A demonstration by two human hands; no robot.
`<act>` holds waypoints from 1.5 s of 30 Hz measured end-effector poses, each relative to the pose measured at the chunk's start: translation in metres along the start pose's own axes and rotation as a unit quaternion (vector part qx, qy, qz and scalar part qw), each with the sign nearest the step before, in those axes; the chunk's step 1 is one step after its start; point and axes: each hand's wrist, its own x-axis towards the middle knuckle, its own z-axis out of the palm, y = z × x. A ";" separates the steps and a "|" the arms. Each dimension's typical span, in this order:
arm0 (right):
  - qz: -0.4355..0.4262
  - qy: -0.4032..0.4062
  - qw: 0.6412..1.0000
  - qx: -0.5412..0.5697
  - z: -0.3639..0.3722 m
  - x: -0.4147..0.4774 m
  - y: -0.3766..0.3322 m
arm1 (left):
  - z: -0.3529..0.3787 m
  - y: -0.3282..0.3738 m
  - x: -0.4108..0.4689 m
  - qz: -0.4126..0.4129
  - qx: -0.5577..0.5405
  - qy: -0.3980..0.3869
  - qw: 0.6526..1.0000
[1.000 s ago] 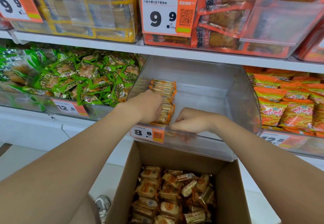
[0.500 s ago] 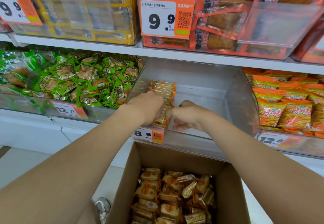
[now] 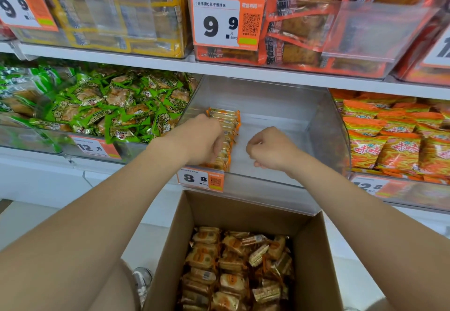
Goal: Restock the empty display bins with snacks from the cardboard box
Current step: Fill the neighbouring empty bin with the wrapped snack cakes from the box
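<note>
Left hand (image 3: 202, 140) is inside the clear bin (image 3: 280, 106), fingers curled onto a row of snack packs (image 3: 227, 120). The row stands on edge along the bin's left wall and runs from under the hand to the back, just past the knuckles. Right hand (image 3: 270, 151) is also in the bin, right of the left hand and clear of the row. It's closed into a loose fist, nothing visible in it. Bin floor around and beyond the right hand is bare. Price tag (image 3: 200, 179) reading 8.8 sits on the bin front, just below the left wrist. Cardboard box (image 3: 243, 208) is open below both forearms, loose snacks (image 3: 233, 269) piled in it. Green packs (image 3: 117, 106) fill the bin left of the left hand, orange bags (image 3: 394, 140) the one right of the right hand.
</note>
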 end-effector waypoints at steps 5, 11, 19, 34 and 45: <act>-0.162 0.086 0.982 0.037 -0.011 -0.093 -0.010 | -0.014 0.039 -0.055 0.107 -0.063 0.137 0.983; -0.178 -0.070 0.974 -0.124 0.036 -0.165 0.032 | 0.039 0.077 -0.104 0.133 -0.042 -0.189 0.972; -0.029 -0.185 0.961 -0.202 0.120 -0.144 0.125 | 0.199 0.049 -0.102 -0.080 -0.041 -0.336 0.938; 0.065 -0.256 0.890 -0.371 0.239 -0.134 0.243 | 0.334 0.029 -0.119 -0.130 -0.031 -0.217 0.967; 0.197 -0.210 0.956 0.054 0.210 -0.132 0.218 | 0.333 0.022 -0.125 -0.143 -0.049 -0.241 0.959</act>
